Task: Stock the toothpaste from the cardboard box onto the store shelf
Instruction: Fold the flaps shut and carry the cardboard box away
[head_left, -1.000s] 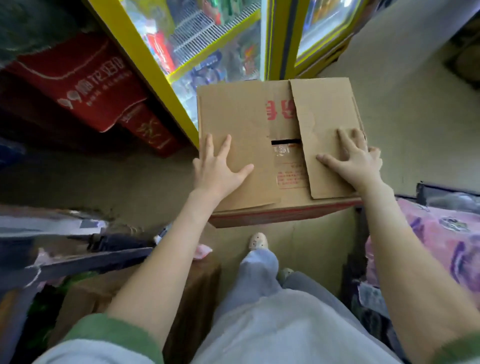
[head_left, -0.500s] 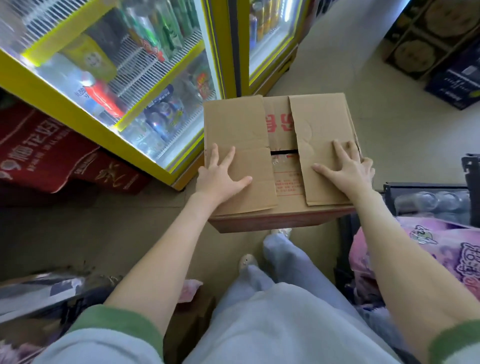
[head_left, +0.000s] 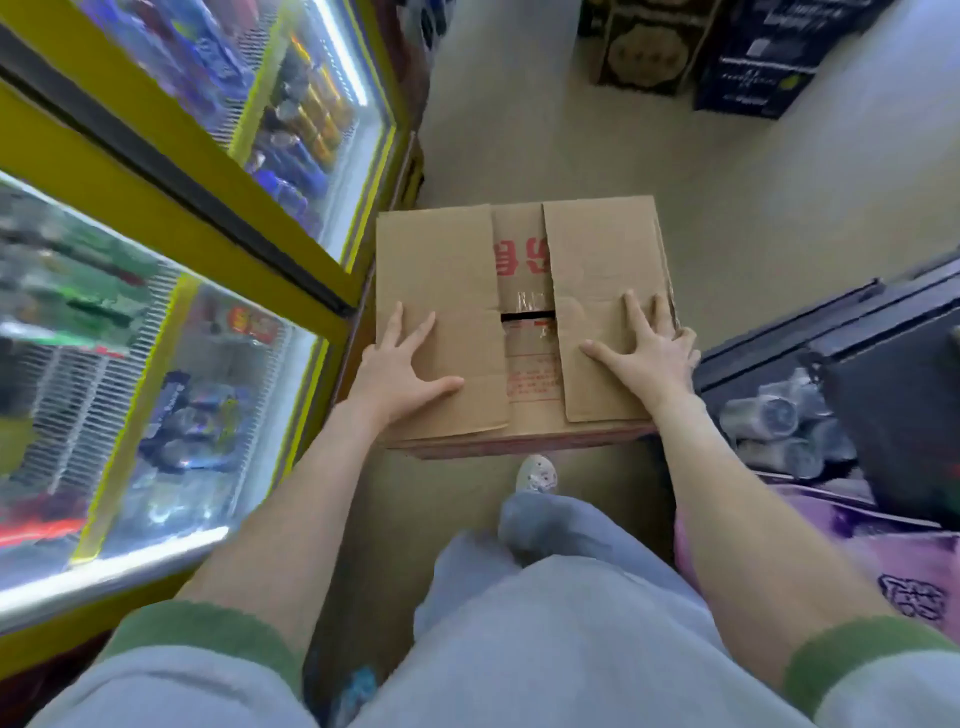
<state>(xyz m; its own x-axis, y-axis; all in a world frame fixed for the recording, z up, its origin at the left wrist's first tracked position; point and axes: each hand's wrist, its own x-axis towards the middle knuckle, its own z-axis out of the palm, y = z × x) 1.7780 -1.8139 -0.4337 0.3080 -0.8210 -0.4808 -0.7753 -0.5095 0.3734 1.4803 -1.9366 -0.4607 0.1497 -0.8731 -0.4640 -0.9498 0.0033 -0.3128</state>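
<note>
A: Position of the cardboard box (head_left: 436, 260)?

B: Out in front of the person, above the floor (head_left: 519, 130), just right of the yellow-framed drinks cooler (head_left: 171, 156). A shoe (head_left: 536, 474) shows below its near edge. What bears it from beneath is hidden.

A: Hands?

B: Left hand (head_left: 397, 376) flat on the left top flap, fingers spread and thumb out. Right hand (head_left: 649, 364) flat on the right flap, fingers spread, the outer ones at the box's right edge.

A: Handling?

B: Stiff corrugated walls, but the flaps are unsealed, with a dark slot (head_left: 527, 314) open between them, so I'd guess the top gives under pressure. Toothpaste is not visible. If the box is full, I'd expect it to be dense and fairly heavy.

A: Best hold?

B: Probably the bottom edges or corners, palms under, never the loose flaps. The surface looks dry and grippy rather than slippery.
</note>
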